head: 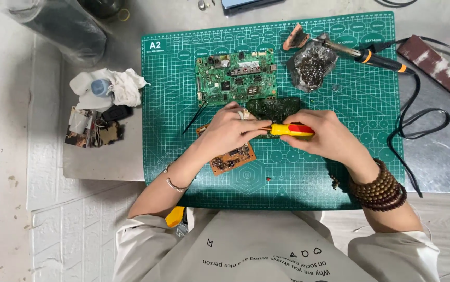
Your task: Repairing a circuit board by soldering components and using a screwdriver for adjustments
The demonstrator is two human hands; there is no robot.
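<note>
Here the yellow-and-red screwdriver [290, 129] lies crosswise between both hands, its long axis running left to right. The right hand [325, 137] is clamped on the handle; the left hand [228, 130] pinches the tip end over the dark green board [274, 108] just beyond the knuckles.

Field notes, packaging and labels only. Upper left corner of your green cutting mat [371, 104]: a small white printed label block [155, 46], rectangular, white on green. Left of the mat, on the grey table: a small flat printed packet [80, 127], dark with pale and reddish patches, lying beside a crumpled white wrapper [123, 83]. Far upper left: a roll in clear plastic wrapping [60, 23], shiny, dark inside. Top edge, centre-right: part of a dark device with a bluish screen [246, 4], mostly cut off. Your pale apron [266, 245] carries dark printed lettering near the bottom edge.
</note>
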